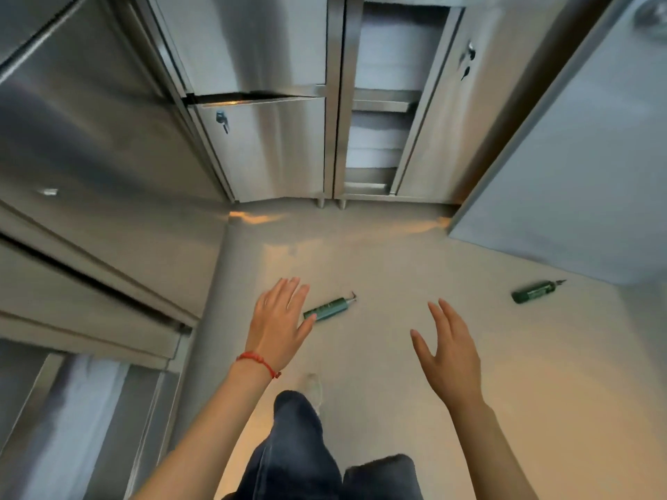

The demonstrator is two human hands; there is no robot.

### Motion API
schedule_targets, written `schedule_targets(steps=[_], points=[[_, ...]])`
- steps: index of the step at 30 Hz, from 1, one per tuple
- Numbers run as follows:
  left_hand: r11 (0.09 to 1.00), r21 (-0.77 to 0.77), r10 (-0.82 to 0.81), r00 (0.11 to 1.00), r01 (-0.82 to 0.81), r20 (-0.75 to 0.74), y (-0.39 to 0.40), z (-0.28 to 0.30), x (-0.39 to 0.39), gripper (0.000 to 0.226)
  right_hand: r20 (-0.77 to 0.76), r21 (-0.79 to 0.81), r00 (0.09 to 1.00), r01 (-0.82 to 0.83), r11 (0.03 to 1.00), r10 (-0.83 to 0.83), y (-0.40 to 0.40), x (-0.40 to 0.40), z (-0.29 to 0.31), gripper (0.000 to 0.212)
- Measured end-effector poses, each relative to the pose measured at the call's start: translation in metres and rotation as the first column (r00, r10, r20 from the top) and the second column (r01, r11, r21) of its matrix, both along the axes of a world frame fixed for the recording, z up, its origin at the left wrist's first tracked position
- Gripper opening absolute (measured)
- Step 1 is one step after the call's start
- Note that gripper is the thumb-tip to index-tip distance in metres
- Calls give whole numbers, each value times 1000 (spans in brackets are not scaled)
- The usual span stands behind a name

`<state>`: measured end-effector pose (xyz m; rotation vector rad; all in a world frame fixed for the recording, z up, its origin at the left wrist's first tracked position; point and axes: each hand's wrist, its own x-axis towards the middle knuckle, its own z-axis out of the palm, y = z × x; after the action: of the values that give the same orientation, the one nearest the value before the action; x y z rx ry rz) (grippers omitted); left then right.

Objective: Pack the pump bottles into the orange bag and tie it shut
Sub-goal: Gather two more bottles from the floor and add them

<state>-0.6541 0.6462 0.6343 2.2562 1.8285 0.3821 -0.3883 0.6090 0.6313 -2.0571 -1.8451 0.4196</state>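
Head view: a pale, smooth floor [415, 268] is seen from above, with both bare arms stretched forward over it.
Left hand [279, 323]: held out above the floor, palm down, fingers straight and spread; nothing is held, so the grip is apart.
Left wrist: a thin red cord bracelet [257, 359] is worn around it.
Right hand [449, 350]: held out with fingers straight and slightly fanned, thumb set apart; nothing is held, the grip is apart.
Near dark green cylindrical pump bottle [329, 307]: laid on its side on the floor, pump head pointed up and to the right; its base end is partly covered in view by the left hand's fingers, and contact cannot be told.
Far dark green cylindrical pump bottle [534, 291]: laid on its side on the floor, well apart from the first, to the right beyond the right hand, close to a grey panel [577, 167].
Stainless steel cabinets [263, 149]: ranged along the left and far sides, doors fitted with small locks.
Legs: dark blue trousers [299, 449] are seen at the lower edge, a light shoe [313, 387] on the floor ahead of them.
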Motion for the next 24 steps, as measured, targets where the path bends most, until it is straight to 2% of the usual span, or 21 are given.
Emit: schedule_targets(steps=[6, 11, 19, 24], points=[[989, -64, -135, 990, 132, -51, 82, -8, 7, 51, 37, -25, 997, 63, 998, -62, 51, 9, -10, 52], [981, -104, -174, 982, 166, -75, 130, -34, 30, 47, 35, -64, 993, 112, 992, -110, 87, 36, -33, 51], [965, -191, -195, 978, 179, -70, 195, -101, 81, 47, -9, -139, 991, 130, 982, -132, 141, 86, -104, 51], [947, -232, -241, 968, 220, -66, 234, -171, 102, 46, -28, -190, 990, 129, 973, -137, 175, 104, -173, 50]])
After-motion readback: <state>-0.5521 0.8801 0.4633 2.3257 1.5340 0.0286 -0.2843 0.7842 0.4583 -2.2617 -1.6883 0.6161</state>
